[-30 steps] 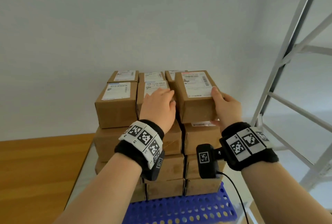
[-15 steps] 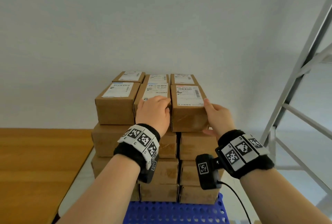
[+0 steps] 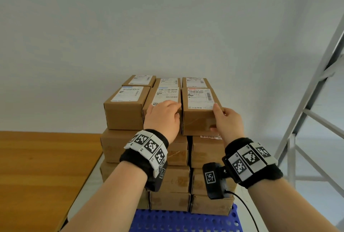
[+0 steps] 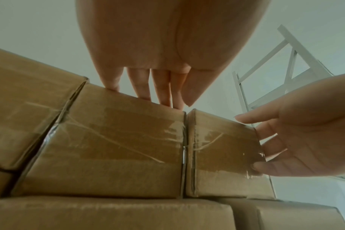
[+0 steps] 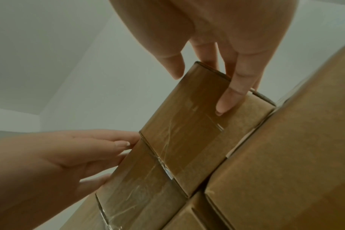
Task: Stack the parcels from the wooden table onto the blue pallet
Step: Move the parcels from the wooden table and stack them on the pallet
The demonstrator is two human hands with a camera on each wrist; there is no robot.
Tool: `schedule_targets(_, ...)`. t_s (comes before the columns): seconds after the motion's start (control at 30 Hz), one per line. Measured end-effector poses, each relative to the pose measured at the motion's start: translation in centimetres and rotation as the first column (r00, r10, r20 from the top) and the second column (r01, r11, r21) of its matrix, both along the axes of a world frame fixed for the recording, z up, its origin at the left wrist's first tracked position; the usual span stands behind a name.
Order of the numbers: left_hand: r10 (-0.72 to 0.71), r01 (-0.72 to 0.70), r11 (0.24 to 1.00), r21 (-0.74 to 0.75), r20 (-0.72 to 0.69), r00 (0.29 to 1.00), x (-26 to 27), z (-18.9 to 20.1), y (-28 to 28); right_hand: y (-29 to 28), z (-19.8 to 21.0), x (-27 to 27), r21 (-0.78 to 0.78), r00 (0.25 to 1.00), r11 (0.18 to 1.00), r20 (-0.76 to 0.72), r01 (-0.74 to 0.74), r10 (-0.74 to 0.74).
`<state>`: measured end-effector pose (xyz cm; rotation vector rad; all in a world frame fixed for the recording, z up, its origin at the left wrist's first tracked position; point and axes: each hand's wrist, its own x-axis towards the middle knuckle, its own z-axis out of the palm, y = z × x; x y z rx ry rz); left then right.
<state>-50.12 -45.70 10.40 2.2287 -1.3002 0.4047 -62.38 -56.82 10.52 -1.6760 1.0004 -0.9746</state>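
Brown cardboard parcels with white labels stand in several layers on the blue pallet (image 3: 182,220). The front right parcel (image 3: 200,118) of the top layer sits level, close against the middle parcel (image 3: 163,94). My left hand (image 3: 163,118) lies flat on the middle parcel's top front edge, fingers (image 4: 154,93) straight at the seam. My right hand (image 3: 227,122) is at the front right parcel's (image 4: 220,147) right side. Its fingers (image 5: 226,101) lie straight along that side and the thumb is at the top corner. The left hand (image 5: 79,155) also shows in the right wrist view.
The wooden table (image 3: 42,172) lies to the left, below the top of the stack. A grey metal rack frame (image 3: 316,86) rises at the right. A plain white wall stands behind the stack.
The front right parcel came down from a raised, tilted hold and now sits flush in the top layer. My left hand shifted onto the middle parcel's top; the right hand stayed at the side.
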Motion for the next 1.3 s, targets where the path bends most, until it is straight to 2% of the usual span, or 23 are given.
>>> schedule_targets(0.07, -0.011, 0.011, 1.0, -0.007, -0.017, 1.0, 0.0, 0.2, 0.0, 0.0, -0.2, 0.1, -0.075, 0.997, 0.996, -0.067, 0.04, -0.046)
schedule_targets(0.17, -0.019, 0.018, 0.999, -0.03, -0.035, 0.999, 0.1, 0.5, 0.0, 0.2, -0.1, -0.1, -0.301, 0.981, 0.95, -0.146, 0.077, -0.125)
schedule_targets(0.27, 0.014, -0.014, 1.0, 0.025, -0.008, 1.0, 0.2, 0.5, 0.0, 0.6, 0.3, 0.1, -0.44, 0.967, 0.898, -0.232, -0.005, -0.109)
schedule_targets(0.37, 0.027, -0.027, 0.996, 0.088, 0.005, 1.0, 0.2, 0.5, 0.1, 0.7, 0.2, 0.7, -0.425, 0.958, 0.902, -0.283, -0.077, -0.052)
schedule_targets(0.47, 0.027, -0.028, 0.996, 0.087, 0.015, 1.0, 0.1, 0.3, 0.3, 0.4, -0.4, 1.1, -0.428, 0.95, 0.897, -0.311, -0.116, -0.026)
schedule_targets(1.17, -0.001, 0.001, 1.0, 0.029, 0.009, 1.0, 0.8, 0.6, 0.8, 0.2, -1.1, 0.9, -0.427, 0.985, 0.898, -0.172, -0.102, 0.03)
schedule_targets(1.23, 0.054, -0.054, 0.999, 0.003, 0.045, 0.998, 2.1, 1.2, 1.9, 0.8, -0.7, 0.5, -0.545, 0.959, 0.829, -0.282, -0.124, -0.041)
schedule_targets(1.3, 0.149, -0.151, 0.988, 0.018, 0.091, 0.985, 3.8, 1.8, 3.2, 1.3, -0.2, 0.7, -0.686, 0.887, 0.691, -0.439, -0.229, -0.143)
